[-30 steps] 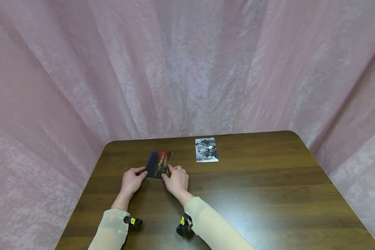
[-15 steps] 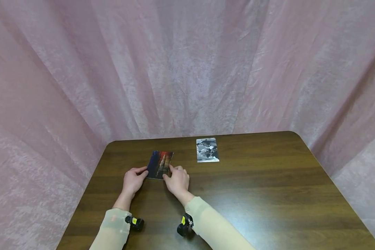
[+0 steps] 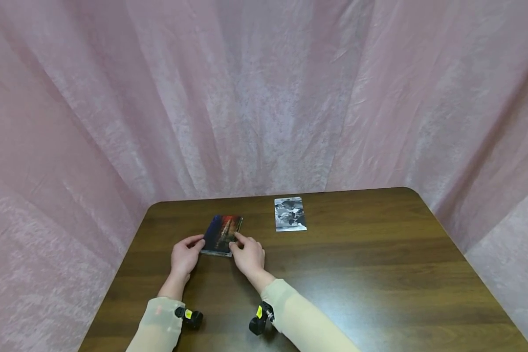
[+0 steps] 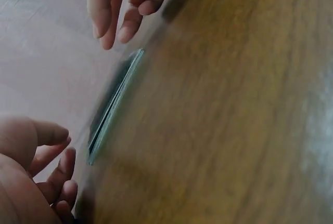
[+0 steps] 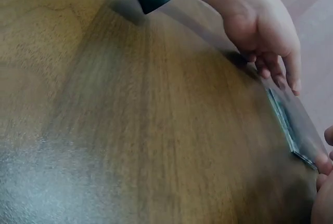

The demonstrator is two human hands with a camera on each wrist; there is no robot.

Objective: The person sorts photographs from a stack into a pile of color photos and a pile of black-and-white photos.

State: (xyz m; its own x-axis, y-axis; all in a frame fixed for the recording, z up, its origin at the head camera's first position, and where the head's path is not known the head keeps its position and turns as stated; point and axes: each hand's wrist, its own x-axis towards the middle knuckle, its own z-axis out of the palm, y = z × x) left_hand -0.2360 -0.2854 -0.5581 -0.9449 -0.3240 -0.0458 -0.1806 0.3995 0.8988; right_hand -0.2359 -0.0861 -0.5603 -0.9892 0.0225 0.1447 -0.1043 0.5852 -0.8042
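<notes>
A stack of picture cards (image 3: 221, 235), its top one a dark blue and red night scene, lies on the table left of centre. Several thin layers show along the near edge of the stack (image 4: 115, 108), with a narrow gap between some of them. At its left side is my left hand (image 3: 185, 255), thumb and fingers spread with the tips right at the edge. My right hand (image 3: 248, 255) is on the opposite side, its thumb and index fingertips at the right edge. One right fingertip (image 5: 323, 162) meets the stack's corner in the right wrist view.
A single black-and-white picture card (image 3: 290, 214) lies near the back edge, right of the stack. The brown wooden table (image 3: 378, 264) has rounded back corners, and a pink curtain (image 3: 264, 98) hangs behind it. Small black cameras (image 3: 192, 319) are strapped at both wrists.
The near end of the stack has shifted slightly left, and more of its layered near edge shows. Both hands stay at its sides with little movement.
</notes>
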